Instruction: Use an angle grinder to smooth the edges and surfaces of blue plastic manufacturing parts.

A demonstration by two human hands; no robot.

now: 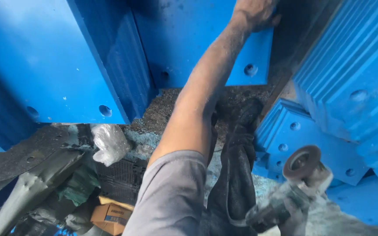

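Both hands are at work: the left hand [255, 13] reaches far forward, its grey-sleeved arm stretched out, and presses on the upper edge of a flat blue plastic plate with drilled round holes [184, 39]; whether the fingers curl over that edge cannot be told. Low at the right, the right hand [295, 218] is clenched around the body of a dusty grey angle grinder with a round dark disc [292, 190].

That grinder sits near the bottom edge of the view, well apart from the plate. Its long axis runs diagonally, from the lower left up to the right, and its disc [302, 162] faces up towards the camera. Pale dust coats its housing.

Room is tight. Tall blue panels [44, 61] stand at the left, ribbed blue blocks [351, 70] crowd the right, and only a narrow strip of floor strewn with blue shavings [162, 109] lies between. A black cloth [235, 175] hangs beside the arm.
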